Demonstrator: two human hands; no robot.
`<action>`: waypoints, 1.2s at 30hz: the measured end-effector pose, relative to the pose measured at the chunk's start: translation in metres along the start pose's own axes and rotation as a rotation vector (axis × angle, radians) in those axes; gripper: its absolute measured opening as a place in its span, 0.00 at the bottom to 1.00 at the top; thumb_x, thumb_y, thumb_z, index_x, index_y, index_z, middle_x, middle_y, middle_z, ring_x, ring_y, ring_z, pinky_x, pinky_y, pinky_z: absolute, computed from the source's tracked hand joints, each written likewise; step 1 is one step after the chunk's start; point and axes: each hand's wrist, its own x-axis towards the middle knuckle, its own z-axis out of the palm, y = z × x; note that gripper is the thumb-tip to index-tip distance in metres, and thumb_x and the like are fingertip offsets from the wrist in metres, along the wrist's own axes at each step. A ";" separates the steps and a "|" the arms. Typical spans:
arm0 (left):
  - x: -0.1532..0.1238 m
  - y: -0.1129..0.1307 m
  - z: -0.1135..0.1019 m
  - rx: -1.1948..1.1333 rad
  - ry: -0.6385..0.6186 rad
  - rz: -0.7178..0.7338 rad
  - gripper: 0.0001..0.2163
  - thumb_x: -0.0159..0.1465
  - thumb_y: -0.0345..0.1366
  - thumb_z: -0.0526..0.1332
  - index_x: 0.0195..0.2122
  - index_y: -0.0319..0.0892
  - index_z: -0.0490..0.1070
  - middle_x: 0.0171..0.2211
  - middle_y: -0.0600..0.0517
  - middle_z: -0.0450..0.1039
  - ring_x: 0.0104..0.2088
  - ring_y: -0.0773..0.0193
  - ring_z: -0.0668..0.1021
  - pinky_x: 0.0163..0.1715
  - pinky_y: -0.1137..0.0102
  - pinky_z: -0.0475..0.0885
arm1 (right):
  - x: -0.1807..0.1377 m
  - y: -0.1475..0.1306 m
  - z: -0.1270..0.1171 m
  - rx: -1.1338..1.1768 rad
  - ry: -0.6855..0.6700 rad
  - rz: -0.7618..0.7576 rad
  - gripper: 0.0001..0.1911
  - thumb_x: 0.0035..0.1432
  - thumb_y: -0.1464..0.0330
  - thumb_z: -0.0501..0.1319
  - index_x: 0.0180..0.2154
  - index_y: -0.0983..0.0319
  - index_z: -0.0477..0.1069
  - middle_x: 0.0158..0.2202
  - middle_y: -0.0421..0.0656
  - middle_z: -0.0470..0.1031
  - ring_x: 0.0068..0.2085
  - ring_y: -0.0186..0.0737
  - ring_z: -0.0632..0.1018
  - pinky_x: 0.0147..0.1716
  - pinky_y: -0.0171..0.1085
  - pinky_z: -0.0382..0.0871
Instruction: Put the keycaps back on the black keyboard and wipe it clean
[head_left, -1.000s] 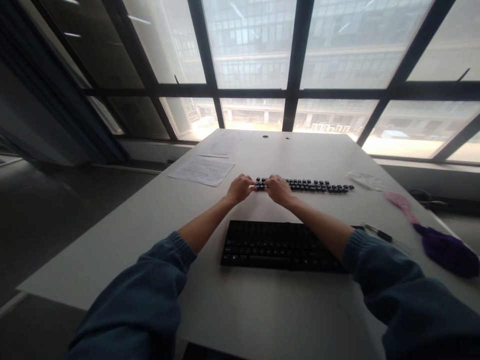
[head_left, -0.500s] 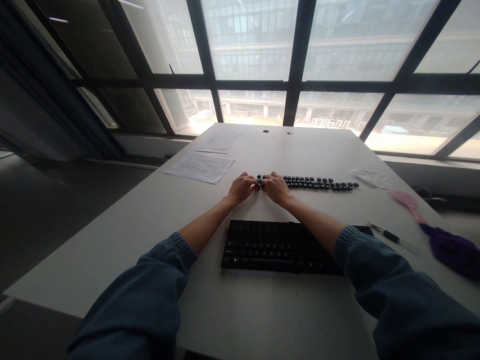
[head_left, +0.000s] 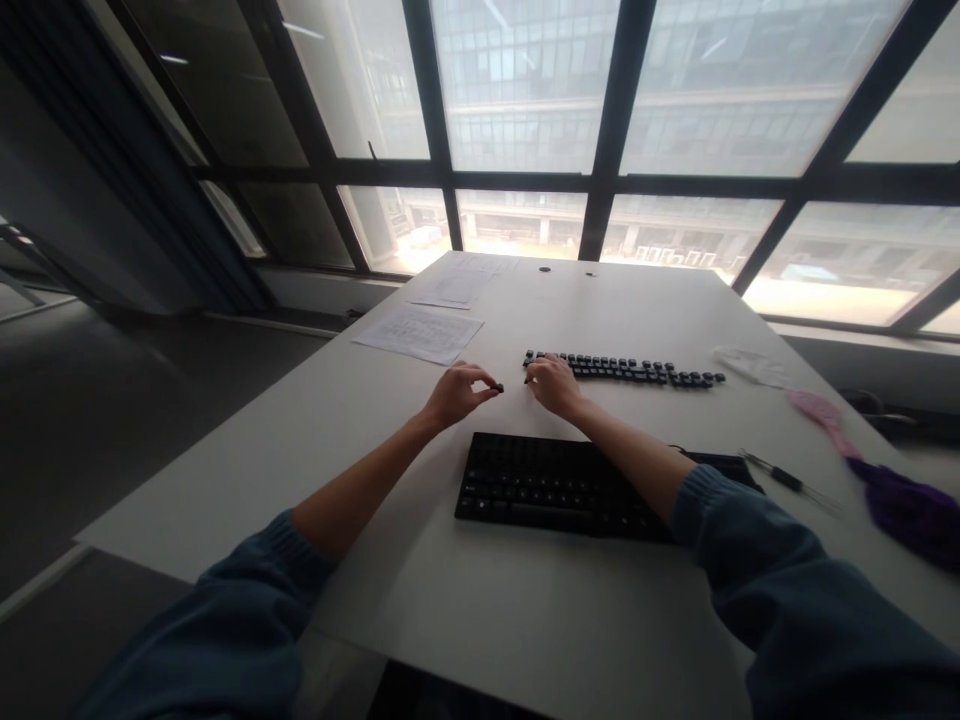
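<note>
Your left hand has drawn clear of the key row, pinching a keycap — so that one seems separated; your right hand (grip unclear) is at the row's left end.

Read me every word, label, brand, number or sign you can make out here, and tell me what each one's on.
No text is legible.
Keyboard: pale marks on the keys, too small to read.
Near paper sheet: faint print, too blurred to read.
Farther papers: also too blurred.
Row of loose keycaps: no legends readable.
Keycap in the left hand: too small to tell.
</note>
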 end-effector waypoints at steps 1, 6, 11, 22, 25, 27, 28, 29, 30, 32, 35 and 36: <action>-0.008 0.004 -0.006 -0.041 0.010 -0.007 0.06 0.60 0.41 0.70 0.34 0.46 0.82 0.35 0.51 0.82 0.36 0.60 0.76 0.39 0.66 0.71 | -0.002 -0.004 -0.001 0.021 0.015 0.010 0.08 0.62 0.76 0.60 0.38 0.64 0.79 0.42 0.50 0.79 0.49 0.48 0.74 0.50 0.41 0.63; -0.043 0.029 -0.033 -0.207 -0.021 -0.065 0.09 0.60 0.46 0.70 0.37 0.48 0.83 0.36 0.51 0.82 0.36 0.61 0.76 0.34 0.68 0.70 | -0.027 -0.030 -0.013 0.173 0.083 0.023 0.06 0.63 0.72 0.62 0.41 0.62 0.78 0.41 0.44 0.78 0.42 0.39 0.76 0.43 0.35 0.66; -0.072 0.045 -0.044 -0.290 -0.075 -0.117 0.09 0.61 0.46 0.70 0.38 0.50 0.84 0.37 0.50 0.81 0.35 0.63 0.75 0.32 0.70 0.68 | -0.072 -0.060 -0.027 0.526 0.132 0.003 0.03 0.59 0.73 0.66 0.35 0.61 0.79 0.35 0.42 0.78 0.37 0.37 0.76 0.40 0.35 0.67; -0.096 0.048 -0.037 -0.408 -0.128 -0.215 0.10 0.61 0.45 0.69 0.38 0.47 0.84 0.38 0.48 0.81 0.33 0.63 0.76 0.30 0.70 0.67 | -0.111 -0.080 -0.017 0.726 0.053 0.015 0.04 0.55 0.75 0.68 0.33 0.60 0.79 0.31 0.40 0.79 0.33 0.37 0.76 0.37 0.36 0.68; -0.094 0.050 -0.039 -0.399 -0.152 -0.191 0.10 0.62 0.46 0.69 0.37 0.47 0.84 0.37 0.48 0.81 0.35 0.62 0.77 0.31 0.69 0.69 | -0.110 -0.081 -0.017 0.732 0.027 -0.003 0.05 0.54 0.75 0.68 0.33 0.60 0.80 0.32 0.40 0.79 0.33 0.37 0.76 0.37 0.36 0.68; -0.094 0.050 -0.040 -0.391 -0.163 -0.175 0.09 0.62 0.45 0.68 0.37 0.47 0.84 0.37 0.48 0.81 0.35 0.61 0.77 0.33 0.68 0.69 | -0.109 -0.083 -0.017 0.720 0.021 0.002 0.05 0.54 0.76 0.68 0.33 0.60 0.80 0.32 0.40 0.79 0.33 0.37 0.76 0.37 0.35 0.68; -0.094 0.049 -0.041 -0.389 -0.168 -0.167 0.08 0.62 0.44 0.69 0.37 0.47 0.84 0.36 0.48 0.81 0.36 0.61 0.77 0.34 0.68 0.70 | -0.108 -0.084 -0.017 0.715 0.018 0.006 0.05 0.54 0.75 0.68 0.33 0.60 0.80 0.32 0.40 0.79 0.33 0.37 0.76 0.37 0.35 0.68; -0.094 0.049 -0.041 -0.387 -0.174 -0.159 0.08 0.62 0.43 0.69 0.37 0.48 0.84 0.36 0.49 0.81 0.36 0.61 0.77 0.35 0.68 0.70 | -0.107 -0.086 -0.017 0.711 0.015 0.009 0.05 0.54 0.75 0.68 0.33 0.60 0.80 0.32 0.40 0.79 0.33 0.38 0.76 0.37 0.36 0.68; -0.094 0.048 -0.041 -0.383 -0.178 -0.152 0.07 0.62 0.43 0.69 0.37 0.48 0.84 0.36 0.49 0.81 0.36 0.61 0.77 0.36 0.67 0.71 | -0.106 -0.088 -0.016 0.707 0.010 0.009 0.05 0.55 0.75 0.68 0.33 0.60 0.80 0.32 0.41 0.79 0.33 0.38 0.76 0.37 0.36 0.68; -0.094 0.046 -0.041 -0.373 -0.182 -0.138 0.07 0.62 0.43 0.69 0.36 0.48 0.84 0.36 0.49 0.81 0.37 0.61 0.77 0.37 0.67 0.72 | -0.104 -0.092 -0.015 0.698 -0.003 0.007 0.05 0.55 0.75 0.68 0.33 0.60 0.80 0.32 0.41 0.79 0.34 0.38 0.77 0.37 0.36 0.68; -0.095 0.043 -0.040 -0.358 -0.191 -0.130 0.08 0.63 0.44 0.68 0.36 0.48 0.84 0.36 0.48 0.81 0.37 0.60 0.78 0.39 0.65 0.73 | -0.103 -0.096 -0.014 0.689 -0.012 0.007 0.06 0.55 0.75 0.68 0.33 0.59 0.80 0.32 0.41 0.79 0.34 0.39 0.77 0.38 0.36 0.68; -0.095 0.042 -0.040 -0.358 -0.194 -0.128 0.08 0.63 0.45 0.68 0.36 0.48 0.84 0.36 0.48 0.81 0.37 0.59 0.78 0.40 0.65 0.73 | -0.104 -0.096 -0.014 0.689 -0.013 0.006 0.06 0.55 0.76 0.68 0.33 0.59 0.80 0.32 0.41 0.79 0.34 0.39 0.77 0.38 0.36 0.68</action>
